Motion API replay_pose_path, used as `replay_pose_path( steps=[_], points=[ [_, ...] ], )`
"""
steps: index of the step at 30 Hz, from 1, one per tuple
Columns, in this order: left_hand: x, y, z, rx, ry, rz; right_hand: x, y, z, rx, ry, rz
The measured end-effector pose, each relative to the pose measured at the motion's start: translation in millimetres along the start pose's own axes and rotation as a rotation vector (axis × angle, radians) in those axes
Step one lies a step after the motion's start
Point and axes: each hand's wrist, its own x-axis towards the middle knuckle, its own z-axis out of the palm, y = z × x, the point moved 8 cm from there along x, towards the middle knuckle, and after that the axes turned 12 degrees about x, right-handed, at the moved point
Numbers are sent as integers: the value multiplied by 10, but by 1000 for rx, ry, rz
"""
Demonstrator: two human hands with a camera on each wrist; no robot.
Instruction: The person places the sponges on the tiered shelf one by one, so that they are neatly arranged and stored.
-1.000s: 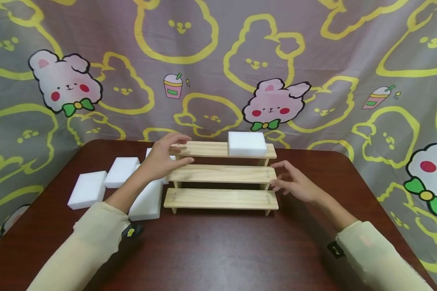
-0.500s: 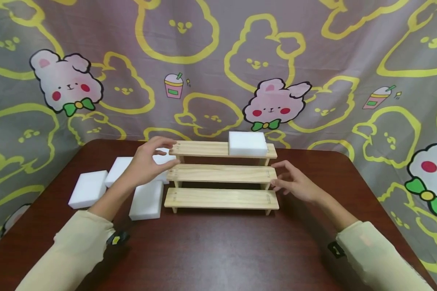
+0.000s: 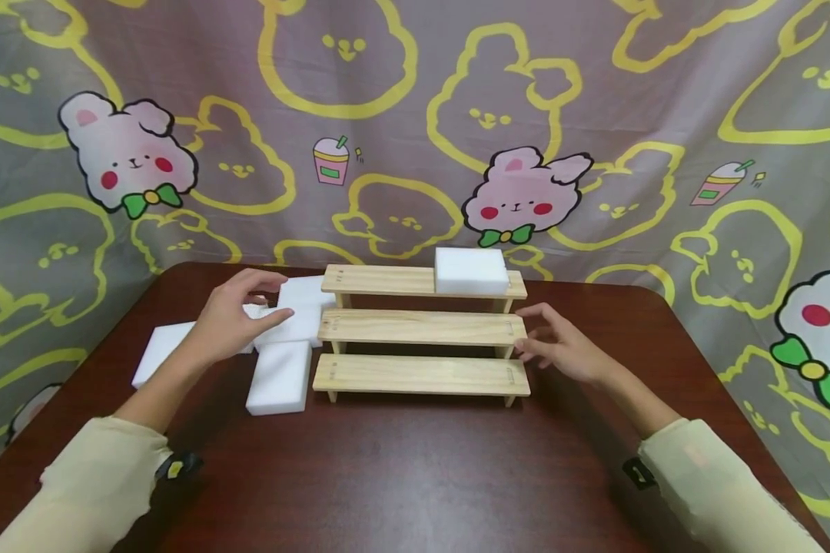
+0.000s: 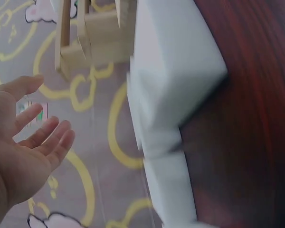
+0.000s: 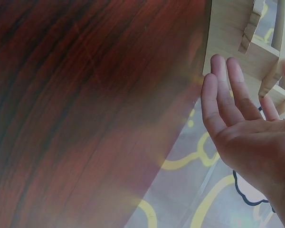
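Note:
My left hand [image 3: 228, 319] hovers over the white foam blocks left of the wooden stand, thumb and fingers spread apart and holding nothing. In the left wrist view its fingers [image 4: 50, 137] are loosely bent. Below and beside it lie several foam blocks, among them a front one [image 3: 280, 376] and one farther back [image 3: 293, 324]. My right hand [image 3: 560, 346] is at the right end of the three-step wooden stand [image 3: 422, 328], its fingertips by the middle step. Whether they touch the wood I cannot tell. One white foam block [image 3: 472, 270] sits on the right of the top step.
Another foam block [image 3: 162, 349] lies at the far left, partly hidden by my left forearm. The dark brown table [image 3: 415, 468] extends in front of the stand. A patterned cloth [image 3: 387, 115] hangs behind the table and along its sides.
My left hand has moved left and slightly down, from the left end of the stand's top steps to over the foam blocks. My right hand has stayed in place.

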Motion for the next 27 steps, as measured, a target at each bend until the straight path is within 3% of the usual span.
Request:
replay_pose_path(
  steps=[13, 18, 23, 27],
  points=[
    [-256, -963, -246, 147, -49, -219, -1, 20, -6, 6, -4, 1],
    [-385, -1306, -239, 206, -174, -302, 4, 29, -1, 8, -7, 1],
    [-506, -1538, -203, 276, -341, -315, 4, 25, -4, 4, -8, 2],
    [-584, -1647, -200, 310, -384, -315, 6, 31, -7, 2, -6, 7]
  ],
)
